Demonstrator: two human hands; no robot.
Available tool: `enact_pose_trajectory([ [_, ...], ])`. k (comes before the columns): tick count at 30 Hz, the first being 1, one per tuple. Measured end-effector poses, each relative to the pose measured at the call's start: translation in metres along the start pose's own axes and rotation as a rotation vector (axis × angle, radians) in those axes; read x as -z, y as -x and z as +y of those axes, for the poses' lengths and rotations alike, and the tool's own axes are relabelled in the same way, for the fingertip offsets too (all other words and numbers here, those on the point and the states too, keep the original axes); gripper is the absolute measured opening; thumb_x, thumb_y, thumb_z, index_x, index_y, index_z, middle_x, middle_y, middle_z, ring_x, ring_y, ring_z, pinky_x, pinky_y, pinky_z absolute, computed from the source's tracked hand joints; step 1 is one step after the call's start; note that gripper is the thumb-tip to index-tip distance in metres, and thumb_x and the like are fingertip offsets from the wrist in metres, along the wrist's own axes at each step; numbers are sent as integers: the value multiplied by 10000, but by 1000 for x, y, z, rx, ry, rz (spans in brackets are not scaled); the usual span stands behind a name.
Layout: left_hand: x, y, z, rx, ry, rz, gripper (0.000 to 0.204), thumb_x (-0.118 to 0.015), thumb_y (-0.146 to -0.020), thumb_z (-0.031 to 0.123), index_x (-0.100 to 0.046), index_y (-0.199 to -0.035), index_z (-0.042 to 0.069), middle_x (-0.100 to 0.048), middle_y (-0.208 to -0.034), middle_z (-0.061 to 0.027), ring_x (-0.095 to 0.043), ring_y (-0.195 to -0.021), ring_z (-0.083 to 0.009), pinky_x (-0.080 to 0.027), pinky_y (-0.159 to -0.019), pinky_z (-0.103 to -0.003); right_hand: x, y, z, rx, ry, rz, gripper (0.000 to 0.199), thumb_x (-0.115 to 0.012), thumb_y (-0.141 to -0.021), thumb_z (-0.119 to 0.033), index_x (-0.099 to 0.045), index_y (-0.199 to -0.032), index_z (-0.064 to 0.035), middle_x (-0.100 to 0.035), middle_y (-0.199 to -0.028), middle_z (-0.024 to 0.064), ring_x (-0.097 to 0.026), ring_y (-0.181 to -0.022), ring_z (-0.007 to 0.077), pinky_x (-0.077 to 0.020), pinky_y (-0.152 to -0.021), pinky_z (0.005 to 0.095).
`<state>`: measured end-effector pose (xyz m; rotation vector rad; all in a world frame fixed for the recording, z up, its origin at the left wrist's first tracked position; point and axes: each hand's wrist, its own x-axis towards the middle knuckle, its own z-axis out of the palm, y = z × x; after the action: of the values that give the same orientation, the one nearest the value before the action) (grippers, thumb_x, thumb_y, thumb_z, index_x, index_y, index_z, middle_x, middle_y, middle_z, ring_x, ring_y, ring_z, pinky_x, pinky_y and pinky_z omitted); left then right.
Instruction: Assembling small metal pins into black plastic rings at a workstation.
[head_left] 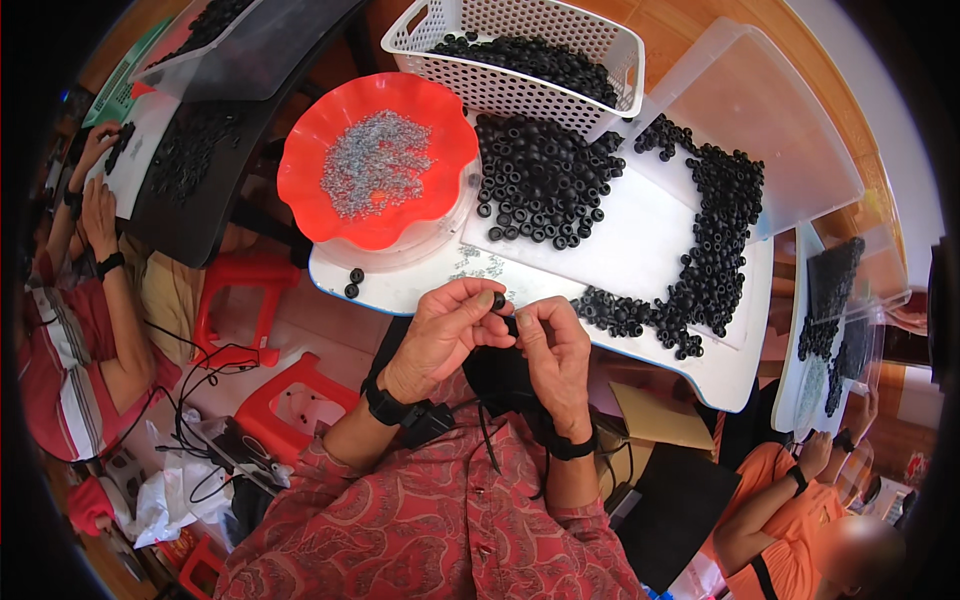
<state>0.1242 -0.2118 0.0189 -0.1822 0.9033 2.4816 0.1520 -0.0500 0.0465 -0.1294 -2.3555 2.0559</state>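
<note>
From where I'm standing, taking the hands as the middle of the dial and 12 o'clock as straight ahead of the seated person, both hands are working close together at the near edge of a white table (pixel 728 380). The left hand (pixel 450 325) is pinching a small black round piece (pixel 498 301) between thumb and finger, so that piece is sitting right at the fingertips. The right hand (pixel 556 355) is curling in just beside it, thumb and forefinger drawn narrow around a dark bit (pixel 511 325) — I can't tell whether they're truly gripping it.

At 11 o'clock a red wavy-rimmed bowl (pixel 300 165) is holding a spread of tiny clear-grey bits (pixel 375 165), with more of these lying loose on the table nearer the hands. Between 12 and 1, a big heap of black pieces (pixel 545 180) is resting against a white sheet (pixel 640 235); a perforated white basket (pixel 620 80) is standing beyond, holding more. At 2 o'clock black pieces (pixel 720 230) are trailing along a clear bin (pixel 800 150). Toward 9 or 10, 2 strays (pixel 354 283) are lying near the table's edge (rather apart from the rest).

Co-workers are sitting around too — 1 in red (pixel 125 330) toward 9 o'clock, 1 in orange (pixel 780 520) at 4.
</note>
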Motion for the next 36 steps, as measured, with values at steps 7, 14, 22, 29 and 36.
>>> enact_pose_trajectory([
  [7, 0, 0, -2, 0, 4, 4, 234, -536, -1000, 121, -578, -1164, -41, -660, -940, -105, -671, -766, -140, -611, -729, -319, -2, -1, -3, 110, 80, -8, 68, -628, -927, -55, -603, -896, 1, -573, -831, 70, -569, -705, 138, -460, -617, 274],
  [14, 1, 1, -3, -27, -74, -3, 211, -570, -981, 102, -615, -1131, -39, -651, -889, -73, -650, -775, -125, -592, -737, -291, -3, -3, -10, 244, 249, -1, 43, -630, -902, -27, -599, -878, -11, -563, -817, 101, -574, -679, 216, -462, -608, 317],
  [22, -4, 4, -1, -57, -207, 18, 197, -566, -978, 72, -631, -1125, -42, -652, -905, -61, -639, -777, -103, -591, -737, -271, -3, -3, -16, 260, 285, -17, 65, -646, -893, -19, -582, -885, -6, -560, -830, 116, -635, -679, 230, -505, -584, 326],
  [29, 5, 4, 1, 6, -173, -80, 226, -551, -990, 95, -613, -1158, -44, -643, -927, -77, -640, -777, -114, -585, -732, -270, -3, 0, -6, 111, 106, -30, 101, -666, -890, -15, -566, -892, -2, -630, -782, 83, -638, -680, 127, -500, -563, 277],
  [36, -3, 2, -2, 189, 211, -87, 284, -535, -999, 132, -563, -1200, -67, -604, -958, -95, -577, -759, -113, -541, -682, -267, 2, 7, 0, -24, -78, 85, 92, -621, -947, -89, -595, -920, -4, -615, -747, 15, -536, -627, 63, -450, -578, 211],
])
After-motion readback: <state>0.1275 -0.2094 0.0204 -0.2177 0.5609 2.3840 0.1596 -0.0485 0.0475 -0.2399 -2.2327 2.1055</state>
